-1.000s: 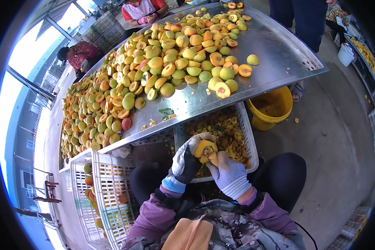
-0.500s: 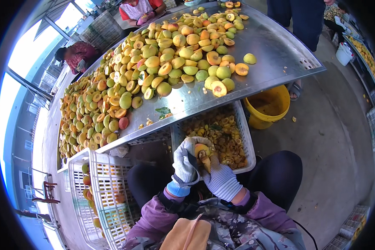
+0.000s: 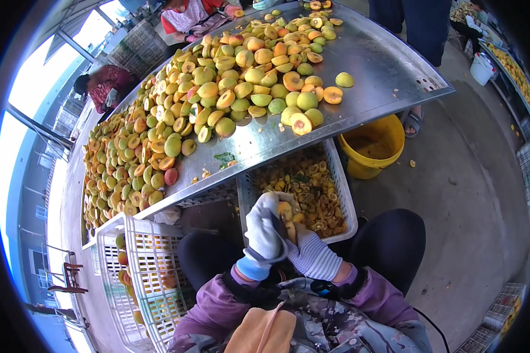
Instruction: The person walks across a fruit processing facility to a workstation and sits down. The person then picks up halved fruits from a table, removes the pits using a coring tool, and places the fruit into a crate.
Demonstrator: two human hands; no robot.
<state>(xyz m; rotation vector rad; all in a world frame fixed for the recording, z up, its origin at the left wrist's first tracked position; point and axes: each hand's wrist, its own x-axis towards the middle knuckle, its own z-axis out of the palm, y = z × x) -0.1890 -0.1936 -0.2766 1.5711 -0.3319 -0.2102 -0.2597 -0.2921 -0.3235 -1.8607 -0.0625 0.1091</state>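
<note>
My left hand [image 3: 265, 230], in a pale knit glove with a blue cuff, is closed around a yellow-orange peach piece [image 3: 285, 210]. Close against it, my right hand [image 3: 314, 254], in a striped knit glove, has its fingers curled. What those fingers grip is hidden between the two hands. Both hands are over the near edge of a white crate [image 3: 348, 213] holding pits and peach scraps [image 3: 312, 194]. Beyond it, a big heap of halved peaches [image 3: 218, 88] covers much of a metal table [image 3: 371, 76].
A yellow bucket [image 3: 372, 147] stands right of the crate, below the table edge. White slatted baskets [image 3: 159, 276] with some peaches are at my left. Two people [image 3: 191, 17] [image 3: 103, 85] sit along the table's far side; another person's legs [image 3: 409, 26] stand at its right end.
My hands have shifted slightly and the left has turned a little over the peach piece. Across the table, the person in red has moved a hand out toward the heap. The view has shifted slightly.
</note>
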